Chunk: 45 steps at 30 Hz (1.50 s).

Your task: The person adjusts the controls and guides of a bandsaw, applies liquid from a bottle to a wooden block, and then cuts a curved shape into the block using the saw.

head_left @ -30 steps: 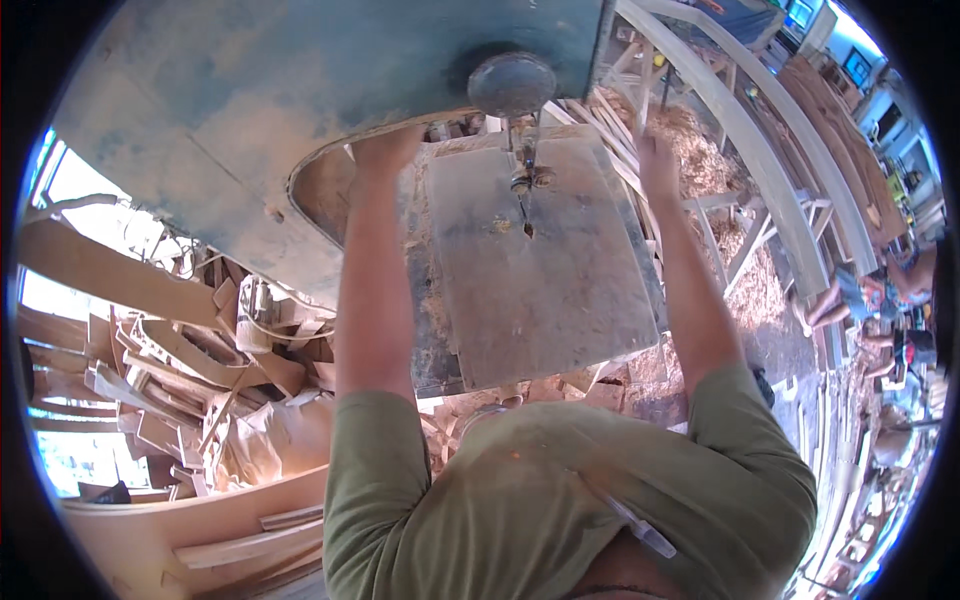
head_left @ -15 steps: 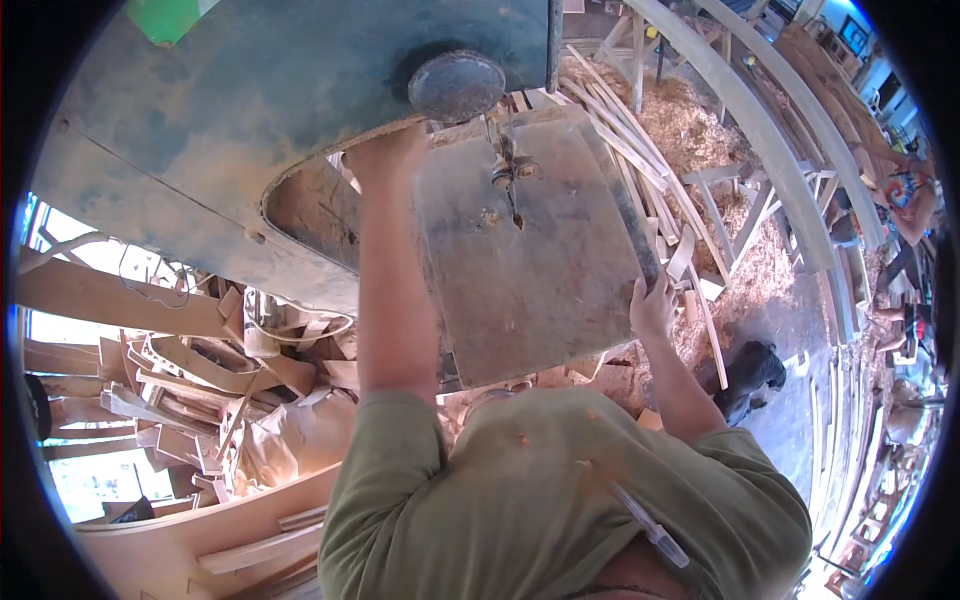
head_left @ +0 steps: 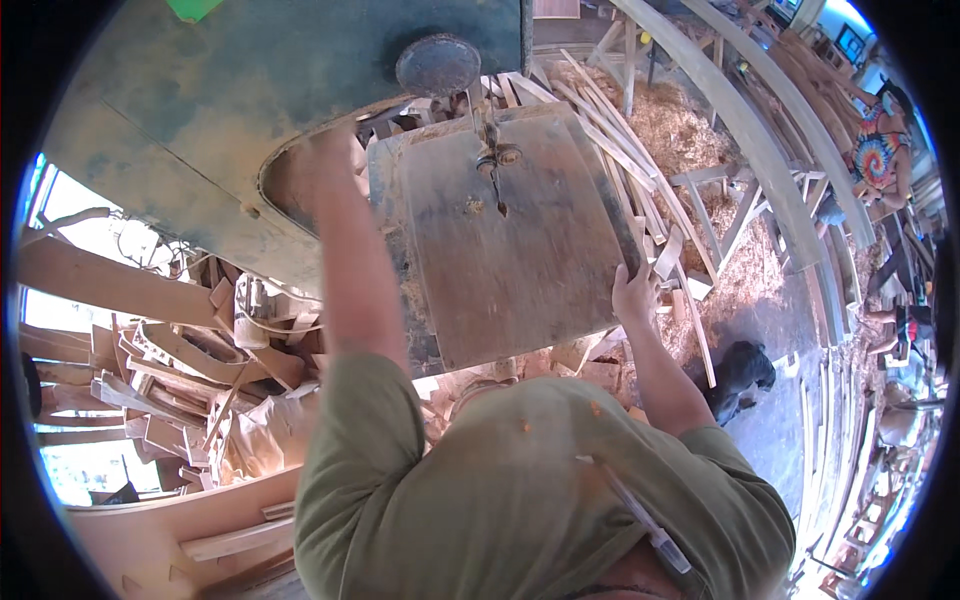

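A worker in an olive shirt (head_left: 530, 490), a pen (head_left: 640, 515) hanging at the collar, leans over a machine's flat worktable (head_left: 520, 290), which fills the center of the frame. The right hand (head_left: 634, 294), at center right, lies loosely open against the table's right edge — fingers extended, nothing seen in its grasp. The left hand (head_left: 335, 150), upper left of center, is blurred beside the curved opening of the large blue-green housing (head_left: 250, 90); whether it is open or gripping anything cannot be told. A round metal disc (head_left: 438, 65) and a small guide assembly (head_left: 499, 157) stand above the table at top center. Wooden strips (head_left: 625, 160) and sawdust (head_left: 680, 115) spread beyond, offcuts (head_left: 185, 400) crowd the left — and another person (head_left: 880, 160), in a multicolored top, appears at upper right.
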Available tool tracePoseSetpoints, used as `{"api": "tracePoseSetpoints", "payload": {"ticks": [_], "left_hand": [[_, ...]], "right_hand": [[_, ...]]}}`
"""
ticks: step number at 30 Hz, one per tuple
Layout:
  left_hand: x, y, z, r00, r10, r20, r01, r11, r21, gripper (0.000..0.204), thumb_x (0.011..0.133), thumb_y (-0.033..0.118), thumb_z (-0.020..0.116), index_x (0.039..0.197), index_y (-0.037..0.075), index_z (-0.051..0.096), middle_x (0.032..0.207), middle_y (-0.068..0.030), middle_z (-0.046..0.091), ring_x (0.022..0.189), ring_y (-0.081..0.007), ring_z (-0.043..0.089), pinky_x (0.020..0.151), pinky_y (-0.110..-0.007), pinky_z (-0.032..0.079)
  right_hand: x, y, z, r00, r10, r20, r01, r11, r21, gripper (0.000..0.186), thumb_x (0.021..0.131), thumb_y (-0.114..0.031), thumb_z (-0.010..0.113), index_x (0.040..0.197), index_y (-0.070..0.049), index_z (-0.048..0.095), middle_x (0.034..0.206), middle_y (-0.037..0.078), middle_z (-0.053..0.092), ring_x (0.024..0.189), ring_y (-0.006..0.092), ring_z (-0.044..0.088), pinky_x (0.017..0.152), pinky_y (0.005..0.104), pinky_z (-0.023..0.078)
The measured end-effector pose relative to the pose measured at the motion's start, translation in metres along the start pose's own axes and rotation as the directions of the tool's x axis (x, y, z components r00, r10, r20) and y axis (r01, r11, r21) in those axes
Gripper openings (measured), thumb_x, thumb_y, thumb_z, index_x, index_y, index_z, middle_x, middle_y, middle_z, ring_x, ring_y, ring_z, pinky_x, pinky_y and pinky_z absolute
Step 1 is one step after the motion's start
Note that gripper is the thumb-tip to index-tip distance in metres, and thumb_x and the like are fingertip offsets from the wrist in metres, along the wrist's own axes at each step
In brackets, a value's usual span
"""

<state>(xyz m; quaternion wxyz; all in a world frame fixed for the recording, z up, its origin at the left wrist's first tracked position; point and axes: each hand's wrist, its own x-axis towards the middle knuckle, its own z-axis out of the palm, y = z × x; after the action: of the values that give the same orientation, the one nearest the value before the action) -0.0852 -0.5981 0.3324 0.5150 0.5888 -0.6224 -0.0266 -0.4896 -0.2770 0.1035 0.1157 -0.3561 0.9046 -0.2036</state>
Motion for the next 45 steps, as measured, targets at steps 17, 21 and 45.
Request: {"api": "tracePoseSetpoints", "payload": {"ticks": [17, 21, 45], "left_hand": [[-0.531, -0.145, -0.212, 0.424, -0.906, -0.002, 0.864, 0.404, 0.299, 0.078, 0.082, 0.049, 0.071, 0.117, -0.020, 0.060, 0.113, -0.0348, 0.068, 0.106, -0.0445, 0.067, 0.092, -0.047, 0.052], [-0.535, -0.155, -0.236, 0.302, -0.946, 0.118, 0.882, 0.324, 0.343, 0.071, 0.081, 0.043, 0.075, 0.121, -0.014, 0.062, 0.107, -0.0302, 0.071, 0.102, -0.0366, 0.070, 0.090, -0.044, 0.053], [-0.546, -0.473, -0.012, 0.434, -0.900, 0.039, 0.901, 0.434, -0.007, 0.028, 0.074, 0.015, 0.065, 0.097, -0.001, 0.070, 0.101, -0.0262, 0.071, 0.099, -0.0426, 0.068, 0.093, -0.046, 0.053]], "right_hand": [[-0.011, 0.070, -0.007, 0.879, -0.475, -0.039, 0.473, 0.880, -0.050, 0.037, 0.099, -0.030, 0.058, 0.117, 0.001, 0.068, 0.124, 0.026, 0.062, 0.118, 0.0422, 0.057, 0.101, 0.0505, 0.044], [-0.036, 0.019, -0.027, 0.871, -0.484, -0.082, 0.487, 0.831, 0.269, 0.027, 0.093, -0.020, 0.069, 0.103, 0.004, 0.067, 0.097, 0.020, 0.068, 0.087, 0.0342, 0.065, 0.079, 0.0437, 0.052], [-0.233, -0.176, 0.109, 0.414, -0.869, 0.271, 0.870, 0.466, 0.163, 0.011, 0.087, -0.011, 0.069, 0.092, -0.003, 0.063, 0.084, 0.013, 0.059, 0.078, 0.0298, 0.055, 0.068, 0.0421, 0.045]]}}
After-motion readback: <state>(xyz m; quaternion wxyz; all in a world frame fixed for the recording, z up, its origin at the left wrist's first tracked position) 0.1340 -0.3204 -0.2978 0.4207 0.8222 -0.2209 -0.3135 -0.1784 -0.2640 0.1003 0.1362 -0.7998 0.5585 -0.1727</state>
